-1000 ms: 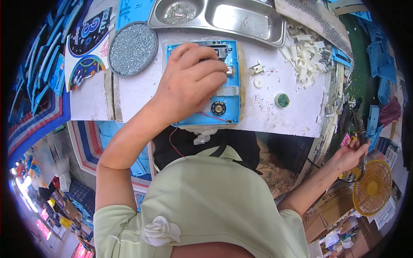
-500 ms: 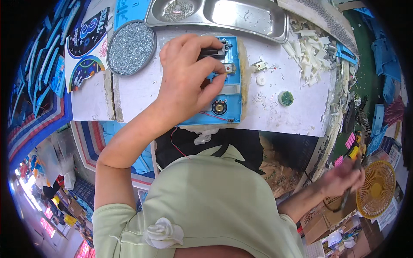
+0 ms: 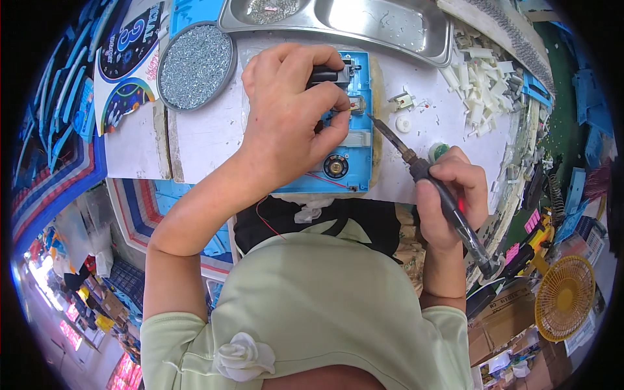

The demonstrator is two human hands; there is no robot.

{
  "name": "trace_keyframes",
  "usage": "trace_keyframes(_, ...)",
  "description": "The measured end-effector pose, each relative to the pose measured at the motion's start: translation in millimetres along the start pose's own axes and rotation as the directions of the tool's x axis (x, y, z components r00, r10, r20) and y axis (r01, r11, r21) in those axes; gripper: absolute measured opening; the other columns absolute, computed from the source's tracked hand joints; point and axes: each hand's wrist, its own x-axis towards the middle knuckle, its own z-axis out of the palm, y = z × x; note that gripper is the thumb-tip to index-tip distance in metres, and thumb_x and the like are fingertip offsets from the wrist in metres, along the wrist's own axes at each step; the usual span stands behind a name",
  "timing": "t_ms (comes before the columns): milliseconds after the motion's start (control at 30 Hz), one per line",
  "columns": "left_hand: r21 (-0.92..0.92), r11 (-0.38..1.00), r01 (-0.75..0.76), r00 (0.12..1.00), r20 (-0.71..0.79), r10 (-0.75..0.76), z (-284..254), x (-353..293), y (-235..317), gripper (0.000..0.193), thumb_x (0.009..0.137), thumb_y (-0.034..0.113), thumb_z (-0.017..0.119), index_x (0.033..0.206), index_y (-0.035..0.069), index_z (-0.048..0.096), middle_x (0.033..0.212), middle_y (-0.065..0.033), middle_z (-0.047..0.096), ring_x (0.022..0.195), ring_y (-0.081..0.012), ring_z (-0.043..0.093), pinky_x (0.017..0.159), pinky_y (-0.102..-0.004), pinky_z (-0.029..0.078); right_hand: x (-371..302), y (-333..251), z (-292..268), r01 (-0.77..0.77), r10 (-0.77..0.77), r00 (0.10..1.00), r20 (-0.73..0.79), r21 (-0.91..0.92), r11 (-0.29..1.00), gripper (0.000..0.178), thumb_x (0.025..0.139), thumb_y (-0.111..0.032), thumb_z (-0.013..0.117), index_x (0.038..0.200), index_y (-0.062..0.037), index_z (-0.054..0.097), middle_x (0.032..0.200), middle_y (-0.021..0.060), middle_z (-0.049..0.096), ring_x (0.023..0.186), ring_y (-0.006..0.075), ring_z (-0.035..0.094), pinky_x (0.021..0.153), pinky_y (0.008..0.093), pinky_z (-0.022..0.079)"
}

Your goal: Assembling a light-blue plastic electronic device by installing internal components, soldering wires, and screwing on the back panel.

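Observation:
A blue plastic casing (image 3: 361, 156) lies on the table in front of me. Inside it are a small round speaker (image 3: 335, 166), a black block (image 3: 323, 75) near the top and a small pale component (image 3: 357, 104) at the right. My left hand (image 3: 289, 107) rests over the casing, thumb and index finger pinched beside the pale component; what they hold is hidden. A soldering iron (image 3: 446, 198) is gripped in my right hand (image 3: 458, 195), its tip pointing up and left, near the casing's right edge by the pale component.
A round grey dish of small screws (image 3: 197, 65) stands to the left. A divided metal tray (image 3: 383, 40) sits at the back, with white plastic pieces (image 3: 484, 88) heaped at its right. Near my right hand is a green round piece (image 3: 438, 151). A yellow basket (image 3: 564, 298) is at the far right.
My right hand has come from the lower right up to the table, bringing the soldering iron to the casing's right side. My left hand keeps its pinch over the casing.

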Motion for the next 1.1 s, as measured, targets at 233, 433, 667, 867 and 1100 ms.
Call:
trace_keyframes(233,-0.018,1.0,-0.003,1.0,0.003,0.003,-0.6,0.3,-1.8,0.015,0.069,0.012,0.078,0.081,0.014,0.07,0.122,-0.0052,0.06,0.117,-0.0317,0.048,0.099,-0.045,0.032,2.2,-0.7,2.2,-0.022,0.022,1.0,-0.002,-0.058,0.998,0.027,0.078,0.0,0.077,0.099,-0.0018,0.061,0.071,0.0065,0.058,0.059,0.0147,0.049,0.052,0.0267,0.037)
trace_keyframes(433,-0.007,1.0,-0.007,1.0,0.001,0.007,0.0,0.8,-1.1,0.015,0.068,0.012,0.079,0.081,0.014,0.07,0.122,-0.0049,0.06,0.116,-0.0316,0.048,0.099,-0.0457,0.031,3.9,0.5,3.0,-0.002,0.003,1.0,0.014,-0.068,0.998,0.027,0.078,-0.001,0.078,0.099,-0.0017,0.06,0.071,0.0067,0.058,0.058,0.0145,0.049,0.052,0.0267,0.037)
trace_keyframes(667,-0.019,1.0,-0.011,1.0,0.002,0.011,0.6,0.6,-2.4,0.016,0.069,0.012,0.079,0.082,0.015,0.07,0.123,-0.0049,0.06,0.116,-0.0314,0.048,0.099,-0.0459,0.031,5.0,2.3,5.8,0.016,-0.015,1.0,0.016,-0.087,0.996,0.027,0.077,-0.001,0.078,0.098,-0.0015,0.061,0.071,0.0068,0.06,0.057,0.0153,0.049,0.051,0.027,0.037)
trace_keyframes(867,-0.022,1.0,-0.018,1.0,0.0,0.018,-0.5,0.2,-3.0,0.016,0.069,0.012,0.079,0.082,0.015,0.07,0.123,-0.0055,0.06,0.116,-0.031,0.049,0.099,-0.0458,0.031,9.3,-0.1,3.4,0.055,-0.046,0.997,0.068,-0.137,0.989,0.027,0.077,-0.002,0.079,0.097,-0.0015,0.061,0.07,0.0068,0.059,0.056,0.0159,0.05,0.051,0.0275,0.037)
trace_keyframes(1100,0.002,1.0,-0.011,1.0,0.022,0.011,-2.9,1.4,-0.4,0.016,0.068,0.011,0.079,0.082,0.015,0.07,0.123,-0.0054,0.06,0.116,-0.0305,0.049,0.099,-0.0464,0.031,5.3,1.4,-1.6,0.049,-0.048,0.999,0.015,-0.095,0.994,0.027,0.077,-0.001,0.078,0.098,-0.0011,0.061,0.069,0.0072,0.059,0.057,0.0166,0.051,0.051,0.0278,0.037)
